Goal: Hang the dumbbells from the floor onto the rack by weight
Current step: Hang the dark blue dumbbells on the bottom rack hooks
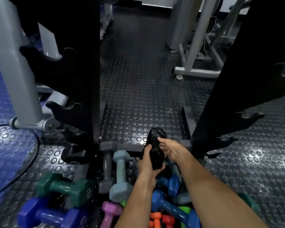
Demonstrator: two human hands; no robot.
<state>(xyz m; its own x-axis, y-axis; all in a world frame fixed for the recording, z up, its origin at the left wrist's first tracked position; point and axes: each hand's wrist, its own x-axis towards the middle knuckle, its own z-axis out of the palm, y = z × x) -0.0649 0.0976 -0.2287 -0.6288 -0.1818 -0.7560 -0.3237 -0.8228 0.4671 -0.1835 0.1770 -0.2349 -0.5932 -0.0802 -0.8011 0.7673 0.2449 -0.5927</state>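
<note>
Both hands grip 1 black dumbbell (155, 150) above the floor pile: left hand (146, 163) wraps its near end, right hand (169, 149) pinches the handle, likely sharing a heavy load bound for the rack (209, 112).

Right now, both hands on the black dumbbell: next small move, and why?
Probably lift the black dumbbell toward a free hook on the right upright. Left hand and right hand both grip it, it is clear of the floor pile, and the nearby hooks hold nothing.
</note>
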